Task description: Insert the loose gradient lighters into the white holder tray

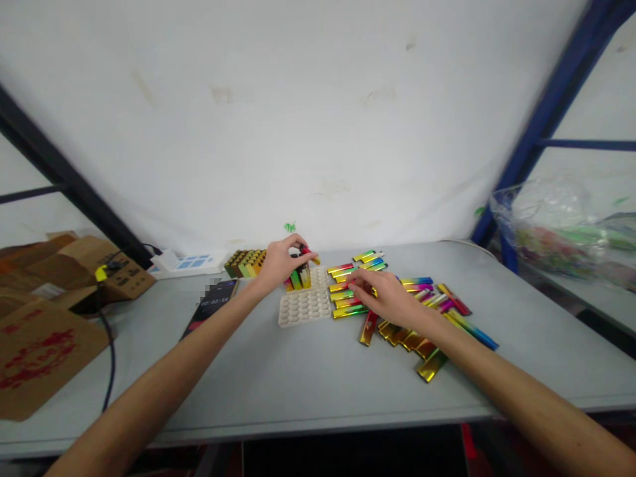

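A cream tray [304,308] with round holes lies on the grey table [308,371]. A few shiny multicoloured sticks [297,279] stand upright in its far rows. My left hand [282,263] is closed in a pinch on one red-tipped stick [304,251] above those standing ones. My right hand [390,298] rests palm down on a spread of loose multicoloured sticks [422,311] to the right of the tray, fingers curled onto one of them near the tray's edge.
A filled block of sticks [244,262] sits behind the tray. A phone [212,306] lies left of it, a white power strip [186,262] behind. Cardboard boxes [54,298] crowd the left. A plastic bag [561,228] lies beyond a blue frame post [541,126].
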The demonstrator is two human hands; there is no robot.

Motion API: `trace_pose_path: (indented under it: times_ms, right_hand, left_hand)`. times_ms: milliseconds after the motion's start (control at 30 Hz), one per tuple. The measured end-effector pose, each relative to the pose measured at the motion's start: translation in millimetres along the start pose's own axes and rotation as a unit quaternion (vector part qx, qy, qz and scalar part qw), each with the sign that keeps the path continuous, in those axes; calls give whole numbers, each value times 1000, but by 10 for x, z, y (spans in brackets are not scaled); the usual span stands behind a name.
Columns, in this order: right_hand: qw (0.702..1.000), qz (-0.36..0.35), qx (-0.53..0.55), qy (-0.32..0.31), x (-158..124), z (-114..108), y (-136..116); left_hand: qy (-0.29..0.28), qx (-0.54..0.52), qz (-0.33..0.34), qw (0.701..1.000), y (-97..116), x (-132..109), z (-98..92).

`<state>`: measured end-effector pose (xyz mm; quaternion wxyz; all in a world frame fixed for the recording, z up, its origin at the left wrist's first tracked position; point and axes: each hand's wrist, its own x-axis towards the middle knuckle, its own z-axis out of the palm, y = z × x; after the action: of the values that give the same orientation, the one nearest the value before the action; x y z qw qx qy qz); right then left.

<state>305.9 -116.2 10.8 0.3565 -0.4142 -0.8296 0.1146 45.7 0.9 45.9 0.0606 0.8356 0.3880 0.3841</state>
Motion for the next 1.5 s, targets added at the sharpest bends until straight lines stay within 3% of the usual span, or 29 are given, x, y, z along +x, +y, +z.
trace_pose_path:
  times_ms: [167,367,567,800,1067,1267,1500]
  right_hand:
    - [1000,-12,-14,1,7,8,13]
    - [999,-16,-24,-18,6,-2,-7]
    - [999,-20,-38,-34,-1,-16,-34]
    - [997,-36,-48,-40,3,-14,-42]
    - [996,-40,-61,-43,-4,17,-2]
    - [996,-37,-58,-60,-10,13,-1]
    - [996,-31,-48,-65,-17,-9,-18]
  left_hand:
    - [-77,37,3,996,-96,235,21]
    - [-133,104,4,986,-126,343,60]
    - [-152,218,57,962,-35,341,45]
    - [-159,271,105,943,-12,355,66]
    - [-201,287,31,936,-81,465,83]
    - [-220,309,-58,923,-18,557,167]
    - [-241,309,-93,915,-2,660,286]
